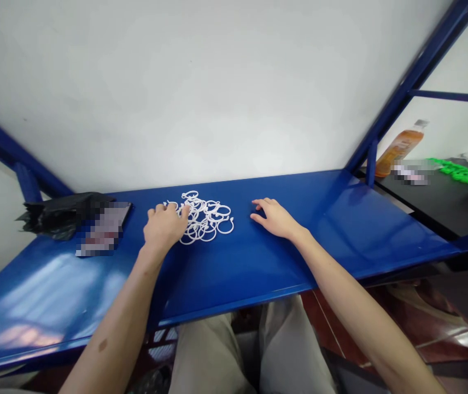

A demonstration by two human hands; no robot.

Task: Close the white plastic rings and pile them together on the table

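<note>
A loose pile of thin white plastic rings (pixel 207 216), several with small knobs where their ends meet, lies on the blue table (pixel 234 273). At the pile's left edge is my left hand (pixel 164 227), palm down with its fingers apart. Its thumb reaches over the nearest rings; whether it touches them I cannot tell. Some rings are partly hidden behind that hand. To the right of the pile, my right hand (pixel 274 218) hovers over or rests on the bare blue surface. Its thumb and fingers are parted and slightly bent, with nothing between them.
On the left lie a crumpled black plastic bag (pixel 57 216) and a blurred flat packet (pixel 105 230). Blue metal posts (pixel 371 158) frame the table. A dark neighbouring table (pixel 434 197) at right holds an orange drink bottle (pixel 402 146) and green pieces (pixel 463 172).
</note>
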